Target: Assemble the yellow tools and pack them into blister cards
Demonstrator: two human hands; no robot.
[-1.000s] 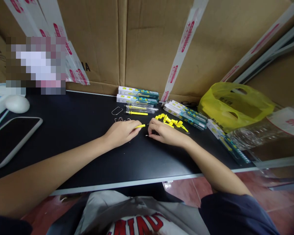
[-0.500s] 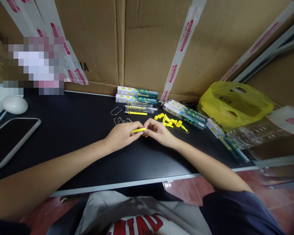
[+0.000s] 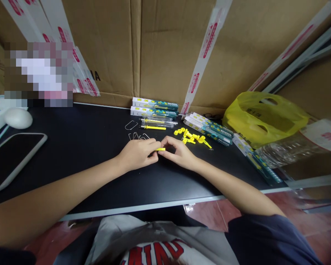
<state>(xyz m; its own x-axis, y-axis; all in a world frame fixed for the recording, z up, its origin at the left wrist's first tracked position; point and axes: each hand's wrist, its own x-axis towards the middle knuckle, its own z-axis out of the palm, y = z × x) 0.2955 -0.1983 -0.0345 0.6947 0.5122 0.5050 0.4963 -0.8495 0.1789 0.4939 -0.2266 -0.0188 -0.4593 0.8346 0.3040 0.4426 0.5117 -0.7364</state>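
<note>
My left hand [image 3: 139, 154] is closed on a thin yellow plastic rod [image 3: 161, 149], most of which its fingers hide. From the other side my right hand [image 3: 179, 152] meets it, thumb and fingers bent in a pinch at the rod's end. Whether a smaller piece sits between those fingertips is hidden. Bent wire hooks [image 3: 131, 125] lie just beyond the left hand. Past the right hand is a loose pile of small yellow plastic parts [image 3: 193, 137], with rings and short stems. Clear tubes with yellow rods [image 3: 157, 124] lie behind both hands.
Printed narrow boxes [image 3: 154, 111] lie at the back, more boxes [image 3: 208, 129] to the right. A yellow plastic bag [image 3: 245, 121] and a clear plastic bottle [image 3: 287, 151] stand far right. On the left are a phone [image 3: 13, 158] and a white rounded object [image 3: 19, 118].
The yellow rod has turned in the fingers, and less of it shows. My left thumb has shifted lower and my right fingers have opened slightly around the rod's end.
</note>
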